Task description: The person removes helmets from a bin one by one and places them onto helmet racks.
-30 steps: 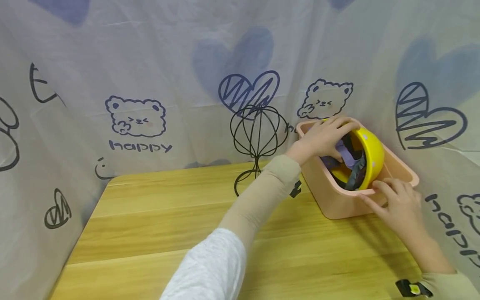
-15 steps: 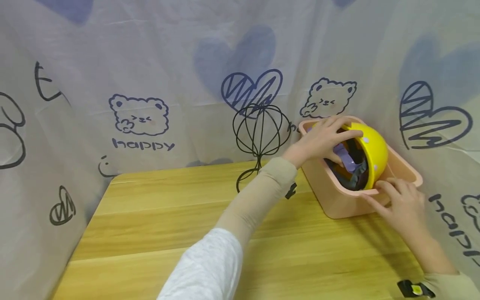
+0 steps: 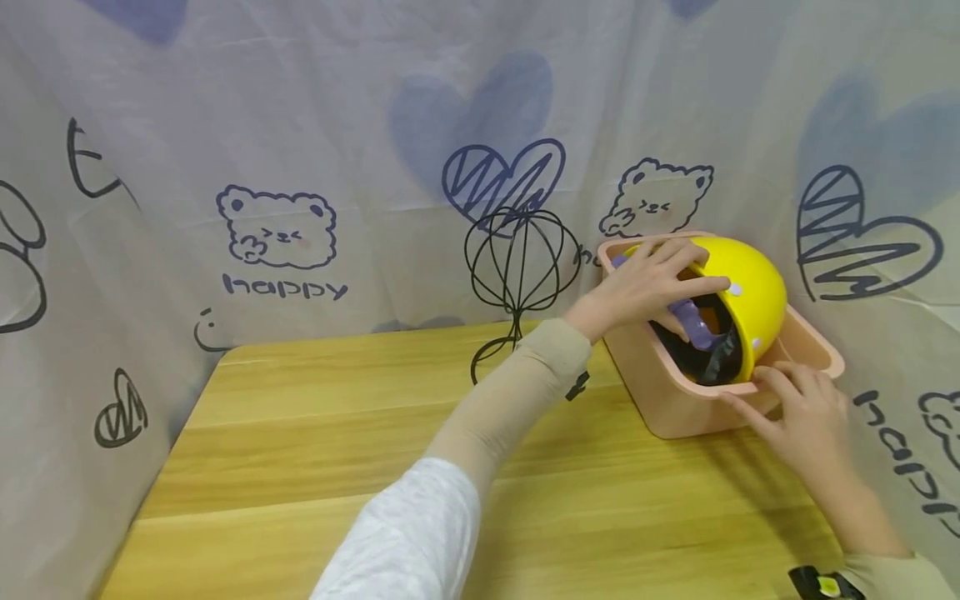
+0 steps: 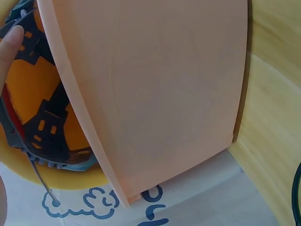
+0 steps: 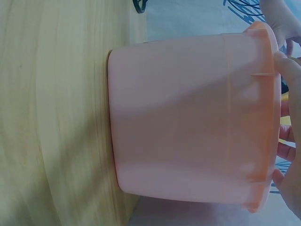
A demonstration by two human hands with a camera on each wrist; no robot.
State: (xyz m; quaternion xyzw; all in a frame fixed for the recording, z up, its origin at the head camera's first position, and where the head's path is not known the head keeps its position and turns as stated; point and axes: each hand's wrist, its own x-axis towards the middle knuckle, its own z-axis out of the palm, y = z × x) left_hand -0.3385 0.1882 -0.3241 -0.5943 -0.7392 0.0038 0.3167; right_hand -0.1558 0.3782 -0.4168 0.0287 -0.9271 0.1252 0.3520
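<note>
A yellow safety helmet [image 3: 753,287] lies tilted on its side in a pink plastic bin [image 3: 693,414], its hollow facing left. Inside it show a black harness [image 4: 47,125] and a purple strap [image 3: 696,327]. My left hand [image 3: 645,283] holds the helmet's upper rim, fingers over the shell and thumb inside. At the bin's near right corner, my right hand [image 3: 808,421] grips the bin's rim. Its thumb is outside and its fingers reach inside, close to the helmet; whether they touch it is unclear. The helmet's lower part is hidden by the bin wall.
Left of the bin, a black wire stand [image 3: 517,267] with a balloon-shaped cage stands on the wooden table [image 3: 315,450], partly behind my left arm. A printed curtain [image 3: 360,167] hangs behind and along both sides.
The helmet has turned within the bin, so more of its yellow shell and less of its hollow shows. My left hand has shifted slightly with it. My right hand stays at the rim.
</note>
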